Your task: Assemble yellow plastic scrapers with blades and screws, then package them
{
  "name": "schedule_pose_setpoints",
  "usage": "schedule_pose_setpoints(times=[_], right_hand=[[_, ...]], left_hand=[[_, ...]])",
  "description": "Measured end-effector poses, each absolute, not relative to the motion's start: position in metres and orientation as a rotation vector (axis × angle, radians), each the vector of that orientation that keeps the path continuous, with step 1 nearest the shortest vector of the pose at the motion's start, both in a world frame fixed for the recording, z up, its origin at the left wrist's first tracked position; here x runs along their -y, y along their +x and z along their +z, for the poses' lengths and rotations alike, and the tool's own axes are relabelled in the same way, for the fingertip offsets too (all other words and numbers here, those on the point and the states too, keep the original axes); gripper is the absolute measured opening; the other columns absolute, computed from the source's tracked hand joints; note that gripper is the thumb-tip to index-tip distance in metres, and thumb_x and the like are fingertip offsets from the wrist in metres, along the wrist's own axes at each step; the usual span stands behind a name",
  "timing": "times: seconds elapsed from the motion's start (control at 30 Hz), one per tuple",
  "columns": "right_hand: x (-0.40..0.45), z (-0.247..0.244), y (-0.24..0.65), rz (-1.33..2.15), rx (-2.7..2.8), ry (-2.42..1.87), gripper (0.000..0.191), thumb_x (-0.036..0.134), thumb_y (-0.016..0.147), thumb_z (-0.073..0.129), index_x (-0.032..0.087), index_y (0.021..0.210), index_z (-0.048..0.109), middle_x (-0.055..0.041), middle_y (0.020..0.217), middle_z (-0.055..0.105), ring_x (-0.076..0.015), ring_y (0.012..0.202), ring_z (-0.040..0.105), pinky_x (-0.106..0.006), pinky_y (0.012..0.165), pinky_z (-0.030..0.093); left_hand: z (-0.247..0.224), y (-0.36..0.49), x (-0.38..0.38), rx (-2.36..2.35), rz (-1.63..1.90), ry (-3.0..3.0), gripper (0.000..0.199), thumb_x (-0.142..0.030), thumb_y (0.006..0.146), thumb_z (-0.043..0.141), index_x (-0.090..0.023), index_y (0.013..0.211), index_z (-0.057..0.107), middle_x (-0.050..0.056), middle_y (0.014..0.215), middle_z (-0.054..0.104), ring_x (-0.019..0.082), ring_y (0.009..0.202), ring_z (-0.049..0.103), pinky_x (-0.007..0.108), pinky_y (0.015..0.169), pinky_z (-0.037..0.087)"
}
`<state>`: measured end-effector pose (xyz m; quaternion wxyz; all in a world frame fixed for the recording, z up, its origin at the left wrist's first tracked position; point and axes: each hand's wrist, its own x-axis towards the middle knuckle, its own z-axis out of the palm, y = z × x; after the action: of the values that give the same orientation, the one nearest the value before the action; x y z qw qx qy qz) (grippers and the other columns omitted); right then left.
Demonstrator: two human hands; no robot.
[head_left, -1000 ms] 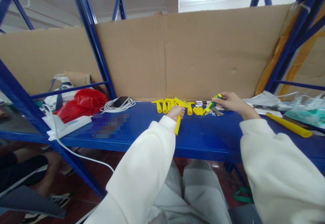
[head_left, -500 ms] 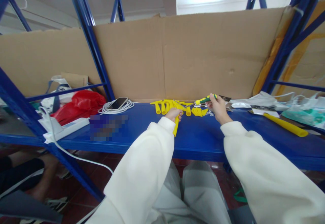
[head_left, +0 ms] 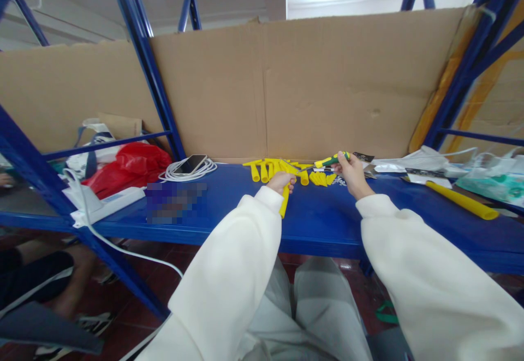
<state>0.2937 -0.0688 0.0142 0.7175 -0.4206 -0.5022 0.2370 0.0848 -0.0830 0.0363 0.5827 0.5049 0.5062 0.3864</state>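
My left hand (head_left: 281,182) is closed around a yellow plastic tube piece (head_left: 284,205), whose lower end sticks out below the fingers. My right hand (head_left: 352,172) grips a screwdriver (head_left: 331,160) by its yellow-and-green handle. Its thin shaft points left and meets the yellow plastic just above my left hand; the exact contact of the tip is too small to make out. Behind the left hand lies a row of similar yellow tube pieces (head_left: 255,173). Several small flat yellow pieces (head_left: 321,178) rest between the two hands.
On the blue shelf (head_left: 323,219), a phone (head_left: 191,164) lies on a coiled white cable, near a red bag (head_left: 131,165) and white power strip (head_left: 117,202). To the right are a long yellow tube (head_left: 462,200) and plastic packaging (head_left: 493,181). Cardboard (head_left: 327,88) closes the back.
Both hands keep their holds in nearly the same place. The screwdriver's shaft still reaches the yellow plastic by my left hand. The view has shifted very slightly.
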Motion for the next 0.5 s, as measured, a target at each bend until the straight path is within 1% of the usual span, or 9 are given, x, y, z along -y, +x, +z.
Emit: schedule_pose_setpoints(times=[0.27, 0.43, 0.5], right_hand=[[0.0683, 0.0132, 0.2946, 0.504, 1.130, -0.924, 0.056, 0.076, 0.062, 0.071, 0.024, 0.072, 0.052, 0.0052, 0.052, 0.057, -0.0114, 0.048, 0.054, -0.024, 0.045, 0.042], [0.0682, 0.0126, 0.2954, 0.528, 1.122, -0.930, 0.053, 0.072, 0.066, 0.072, 0.023, 0.074, 0.053, 0.0044, 0.054, 0.058, -0.0120, 0.050, 0.055, -0.023, 0.046, 0.044], [0.0685, 0.0124, 0.2957, 0.536, 1.124, -0.928, 0.051, 0.070, 0.067, 0.072, 0.023, 0.074, 0.053, 0.0039, 0.055, 0.058, -0.0123, 0.051, 0.056, -0.023, 0.047, 0.044]], left_hand=[[0.0374, 0.0844, 0.0852, -1.175, 0.892, 1.184, 0.029, -0.007, 0.085, 0.058, -0.021, 0.069, 0.039, -0.009, 0.055, 0.037, 0.004, 0.040, 0.031, 0.017, 0.042, 0.027], [0.0372, 0.0842, 0.0844, -1.148, 0.892, 1.189, 0.028, -0.003, 0.088, 0.048, -0.020, 0.068, 0.041, -0.007, 0.053, 0.037, 0.005, 0.039, 0.031, 0.019, 0.042, 0.027], [0.0369, 0.0842, 0.0841, -1.145, 0.899, 1.189, 0.027, -0.003, 0.088, 0.047, -0.020, 0.069, 0.042, -0.007, 0.053, 0.037, 0.006, 0.040, 0.031, 0.020, 0.043, 0.028]])
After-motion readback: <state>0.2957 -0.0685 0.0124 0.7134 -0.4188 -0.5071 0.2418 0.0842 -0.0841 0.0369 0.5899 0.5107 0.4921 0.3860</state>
